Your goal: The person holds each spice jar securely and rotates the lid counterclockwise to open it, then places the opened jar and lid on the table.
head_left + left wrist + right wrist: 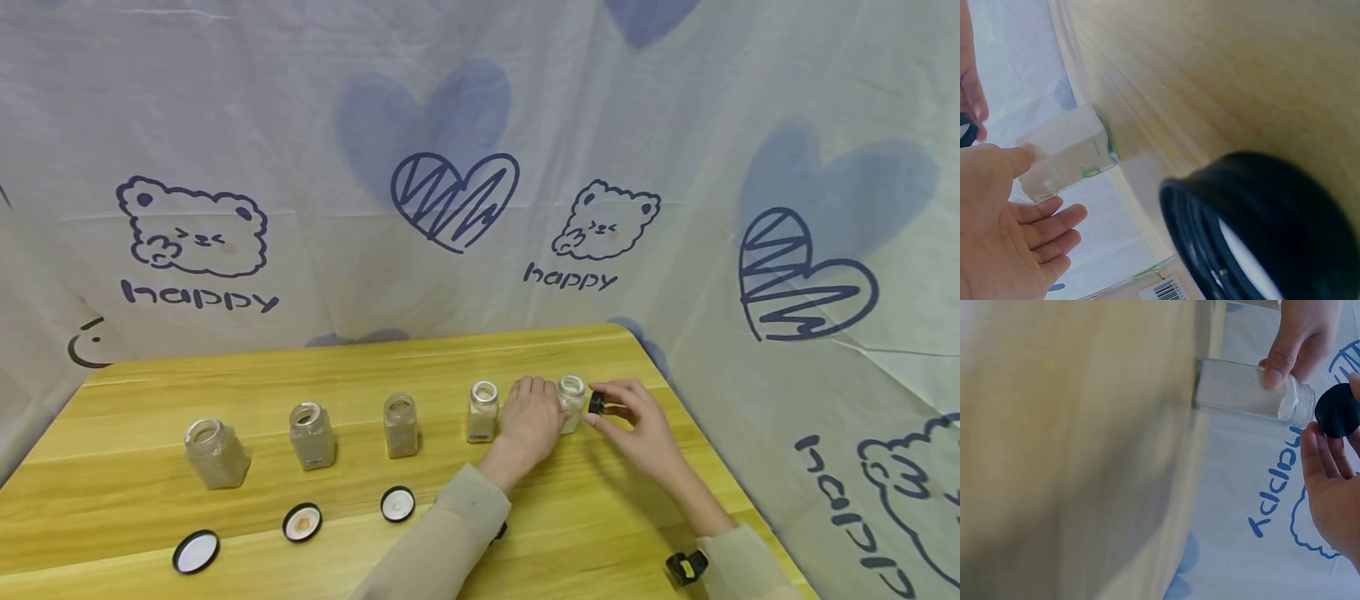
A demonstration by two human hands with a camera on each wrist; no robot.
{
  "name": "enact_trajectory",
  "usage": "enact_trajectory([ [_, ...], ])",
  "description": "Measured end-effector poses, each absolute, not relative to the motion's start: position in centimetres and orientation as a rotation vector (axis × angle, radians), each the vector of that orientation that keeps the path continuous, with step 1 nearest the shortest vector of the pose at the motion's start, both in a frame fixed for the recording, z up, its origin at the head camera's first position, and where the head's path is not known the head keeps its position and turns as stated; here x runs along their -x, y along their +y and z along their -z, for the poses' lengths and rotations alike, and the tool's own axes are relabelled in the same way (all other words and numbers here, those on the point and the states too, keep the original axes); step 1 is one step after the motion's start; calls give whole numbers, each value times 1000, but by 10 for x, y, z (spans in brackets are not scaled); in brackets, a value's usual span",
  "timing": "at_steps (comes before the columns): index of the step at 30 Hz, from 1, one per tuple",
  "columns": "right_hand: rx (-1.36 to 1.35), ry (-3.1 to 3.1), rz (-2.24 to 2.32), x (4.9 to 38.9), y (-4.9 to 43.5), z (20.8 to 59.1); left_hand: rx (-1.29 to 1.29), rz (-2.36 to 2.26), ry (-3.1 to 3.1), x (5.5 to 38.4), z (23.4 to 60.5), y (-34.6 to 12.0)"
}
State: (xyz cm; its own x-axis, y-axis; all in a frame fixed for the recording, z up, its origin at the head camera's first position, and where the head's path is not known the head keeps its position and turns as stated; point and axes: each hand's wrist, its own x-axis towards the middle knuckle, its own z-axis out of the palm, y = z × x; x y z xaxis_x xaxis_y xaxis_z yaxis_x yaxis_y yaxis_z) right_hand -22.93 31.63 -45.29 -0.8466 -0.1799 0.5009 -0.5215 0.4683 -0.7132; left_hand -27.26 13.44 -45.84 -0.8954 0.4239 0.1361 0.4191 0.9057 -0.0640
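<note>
At the right end of a row, a clear square glass jar (pixel 572 410) stands upright and uncapped on the table. My left hand (pixel 531 423) holds it from the left, the thumb (pixel 1277 370) on its side near the neck. Between thumb and fingertips my right hand (pixel 643 429) pinches a black screw lid (pixel 597 403), tipped on edge. That lid (pixel 1337 411) is just off the jar's mouth, apart from it. In the left wrist view another black lid (pixel 1272 219) looms close in the foreground, and the jar (pixel 1066 153) shows beyond it.
Several open jars stand leftward along the wooden table (pixel 570 533), including a jar (pixel 482 412) beside my left hand. In front lie lids with pale undersides: one left (pixel 197 552), one middle (pixel 302 522), one right (pixel 397 504). A printed white cloth (pixel 322 250) hangs behind.
</note>
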Motion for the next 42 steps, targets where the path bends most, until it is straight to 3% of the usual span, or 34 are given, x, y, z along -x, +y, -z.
enact_trajectory([
  [25, -483, -2798, -1606, 218, 310, 482, 650, 6, -2942, 274, 457, 132],
  [42, -695, -2903, -1220, 221, 310, 485, 660, -55, -2932, 273, 455, 129],
])
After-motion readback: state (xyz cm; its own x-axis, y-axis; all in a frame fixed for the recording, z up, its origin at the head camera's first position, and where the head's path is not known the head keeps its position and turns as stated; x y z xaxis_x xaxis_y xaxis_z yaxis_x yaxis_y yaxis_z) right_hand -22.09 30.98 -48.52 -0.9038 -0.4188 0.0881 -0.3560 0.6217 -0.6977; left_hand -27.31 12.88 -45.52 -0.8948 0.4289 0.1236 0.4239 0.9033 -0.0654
